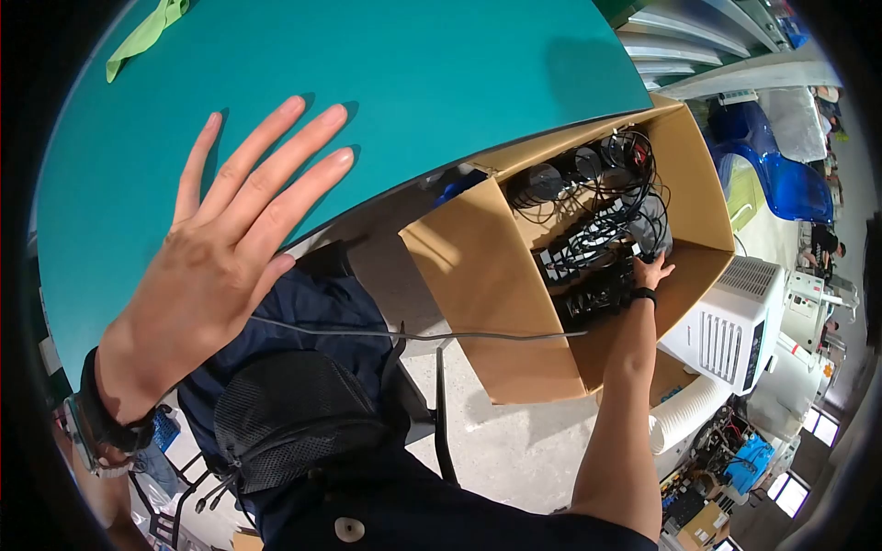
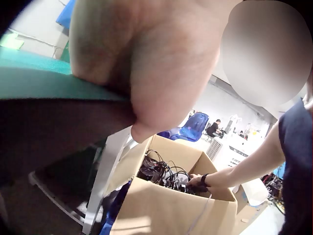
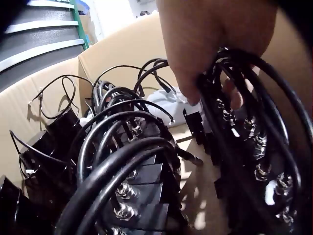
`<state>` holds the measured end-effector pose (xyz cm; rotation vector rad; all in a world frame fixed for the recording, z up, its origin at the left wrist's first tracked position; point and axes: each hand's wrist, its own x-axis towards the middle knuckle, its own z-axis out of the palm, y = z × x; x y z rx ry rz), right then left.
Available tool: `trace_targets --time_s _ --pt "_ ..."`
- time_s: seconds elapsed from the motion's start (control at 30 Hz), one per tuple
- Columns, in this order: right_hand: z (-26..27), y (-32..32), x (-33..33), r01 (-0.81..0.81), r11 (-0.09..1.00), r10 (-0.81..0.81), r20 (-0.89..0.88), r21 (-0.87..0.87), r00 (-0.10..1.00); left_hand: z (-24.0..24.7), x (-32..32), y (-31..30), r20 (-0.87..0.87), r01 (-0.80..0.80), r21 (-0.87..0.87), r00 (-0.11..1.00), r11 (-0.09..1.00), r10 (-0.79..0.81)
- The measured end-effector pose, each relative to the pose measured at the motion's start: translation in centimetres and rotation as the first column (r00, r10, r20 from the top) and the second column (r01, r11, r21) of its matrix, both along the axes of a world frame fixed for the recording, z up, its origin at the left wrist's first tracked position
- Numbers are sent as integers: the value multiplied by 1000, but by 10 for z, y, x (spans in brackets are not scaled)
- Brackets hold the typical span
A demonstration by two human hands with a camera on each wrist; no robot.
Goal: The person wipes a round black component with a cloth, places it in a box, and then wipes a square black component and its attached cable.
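My left hand [image 1: 230,243] rests on the green tabletop [image 1: 441,73] with its fingers straight and spread. Beside the table, my right hand [image 1: 651,273] reaches into an open cardboard box [image 1: 496,275]. In the right wrist view its thumb and fingers grip the far end of a row of black parts [image 3: 244,171] with metal connectors and thick black cables. A second row of black cabled parts [image 3: 139,188] lies alongside in the box. Black cylindrical pieces [image 3: 63,126] with thin wires stand by the box wall, and a greyish plastic bag [image 3: 166,105] lies at the far end.
A light green cloth [image 1: 145,39] lies at the table's far left. One grey cord [image 1: 441,334] stretches across my lap and over the box flap. Past the box stand a white appliance [image 1: 730,326] and a blue chair [image 1: 781,174]. A black mesh bag [image 1: 294,404] hangs at my front.
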<state>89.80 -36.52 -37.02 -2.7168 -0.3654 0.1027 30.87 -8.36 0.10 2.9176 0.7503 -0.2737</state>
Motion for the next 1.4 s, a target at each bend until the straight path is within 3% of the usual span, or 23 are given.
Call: trace_targets --time_s 0.07,0.17,0.23,0.33,0.43,0.5,0.57,0.63,0.7,0.9,0.97,1.03,1.1,1.17,1.3,1.4 --pt "-14 -4 22 -101 990 106 40 -103 994 -2 -1 1 -10 1 6 1000 1000 -1" --pt "-5 -4 47 -199 960 169 -160 -196 973 -3 -2 1 -37 13 32 999 999 -12" --pt "-3 -3 48 -235 957 199 -208 -169 958 -5 -2 1 -33 17 62 999 998 -15" --pt "-4 2 48 -212 924 173 -145 -320 974 -6 -3 0 -14 19 63 1000 998 -18" --pt "-17 1 47 -156 941 129 -106 -300 986 -4 -3 -1 4 -6 20 1000 1000 6" --pt "-44 -14 64 -202 915 197 -52 -349 979 -4 -1 -1 40 -13 18 999 1000 13" --pt "-34 -14 46 -158 920 160 -23 -358 987 -5 -2 -1 80 -35 20 996 999 33" --pt "-11 -10 14 -140 956 150 21 -257 988 -10 -6 -2 118 -13 58 993 998 6" --pt "-22 -24 26 -180 952 206 82 -246 975 -19 -11 -1 164 -37 95 986 995 21" --pt "55 -15 -27 -83 961 121 133 -265 984 -38 -15 1 291 8 145 955 989 -50" --pt "79 -18 -41 -106 982 124 110 -159 986 -45 -13 2 297 -9 136 954 991 -32" --pt "108 -17 -58 -13 955 69 179 -295 981 -50 -13 4 368 16 115 928 993 -57" --pt "141 -14 -75 28 955 44 234 -295 971 -54 -16 7 301 30 115 952 993 -63" --pt "163 -21 -83 -21 994 55 321 -107 945 -79 -9 14 457 51 141 882 989 -110" --pt "228 -26 -100 -123 991 131 416 -46 900 -76 -6 17 384 52 159 917 986 -110" --pt "272 -34 -91 -117 993 96 509 9 856 -58 -6 11 348 66 121 932 990 -104"
